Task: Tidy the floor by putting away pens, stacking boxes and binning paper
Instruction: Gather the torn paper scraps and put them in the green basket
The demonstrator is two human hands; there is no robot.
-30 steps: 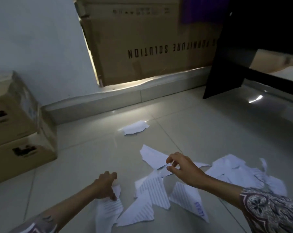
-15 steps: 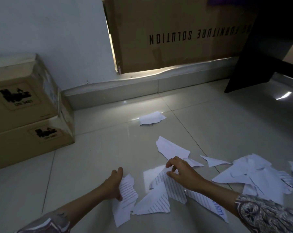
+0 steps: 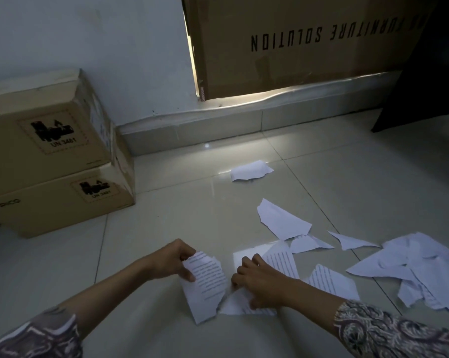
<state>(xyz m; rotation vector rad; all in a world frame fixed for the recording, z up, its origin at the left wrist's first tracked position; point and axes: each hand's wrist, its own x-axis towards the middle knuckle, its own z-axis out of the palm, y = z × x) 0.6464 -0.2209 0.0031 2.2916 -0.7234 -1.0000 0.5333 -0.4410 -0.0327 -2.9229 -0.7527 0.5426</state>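
I see two cardboard boxes stacked at the left, the upper box (image 3: 45, 125) sitting on the lower box (image 3: 63, 202), both taped closed, so I cannot tell what is inside. A large flat carton (image 3: 295, 47) leans upright at the wall behind the skirting. Down on the tiled floor (image 3: 166, 223), my left hand (image 3: 170, 259) pinches a printed paper scrap (image 3: 205, 282) by its upper left edge, thumb on the face of it. My right hand (image 3: 259, 280) curls its fingers onto the torn sheet (image 3: 246, 303) just beside that; whether it truly grips, I cannot tell. More scraps lie to the right: a loose pile (image 3: 411, 270) near the frame's edge, and one lone piece (image 3: 250, 171) near the skirting. Open tile runs between the boxes and the paper.
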